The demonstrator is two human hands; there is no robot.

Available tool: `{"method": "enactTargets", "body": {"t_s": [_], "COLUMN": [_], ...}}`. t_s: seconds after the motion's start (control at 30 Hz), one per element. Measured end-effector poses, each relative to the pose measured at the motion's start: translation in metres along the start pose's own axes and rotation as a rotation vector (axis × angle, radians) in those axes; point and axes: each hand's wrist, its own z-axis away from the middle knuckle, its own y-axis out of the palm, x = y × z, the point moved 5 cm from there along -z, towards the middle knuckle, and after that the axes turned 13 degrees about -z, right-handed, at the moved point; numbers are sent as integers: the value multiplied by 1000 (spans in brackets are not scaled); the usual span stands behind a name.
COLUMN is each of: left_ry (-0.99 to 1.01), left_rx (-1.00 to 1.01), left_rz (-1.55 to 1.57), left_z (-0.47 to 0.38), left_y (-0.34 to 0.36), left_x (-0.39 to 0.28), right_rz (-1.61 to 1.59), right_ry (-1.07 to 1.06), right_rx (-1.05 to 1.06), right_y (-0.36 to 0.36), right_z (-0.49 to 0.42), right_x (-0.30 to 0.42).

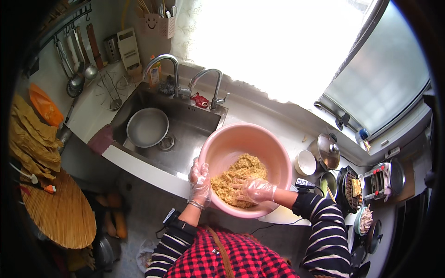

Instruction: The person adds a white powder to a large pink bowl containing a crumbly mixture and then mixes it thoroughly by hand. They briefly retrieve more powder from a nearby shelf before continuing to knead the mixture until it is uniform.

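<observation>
A large pink plastic basin [283, 153] stands at the counter's front edge, just right of the sink. Inside it lies a clumpy yellow-brown mixture [243, 166], heaped towards the near left. My left hand [200, 180], in a clear disposable glove, grips the basin's left rim. My right hand [255, 190], gloved the same way, reaches over the near right side and rests in the mixture. Its fingertips are partly sunk there, so how far they are closed is hidden.
Left of the basin, a metal bowl [147, 127] of cloudy liquid sits in the steel sink [187, 153] below two faucets. To the right stand a white bowl [306, 162], a lidded pot [326, 153], a round grill [349, 194] with food on it and a bowl of pale strips [365, 220].
</observation>
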Motion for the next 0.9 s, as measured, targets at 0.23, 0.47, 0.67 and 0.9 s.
{"method": "enactTargets", "body": {"t_s": [0.23,0.47,0.67,0.9], "left_ry": [-4,-41,-77,-10], "left_rx": [41,97,53,13], "left_rz": [68,138,202,102], "left_z": [0,0,2,2], "left_y": [-1,0,1,-1], "left_x": [-7,-1,6,-11], "right_rz": [3,52,-59,-214], "right_ry": [-122,185,225,302], "right_rx": [-325,-36,237,-295], "right_y": [-46,-41,15,62], "right_z": [-29,-52,18,66], "right_x": [-74,-181,-212,-159]}}
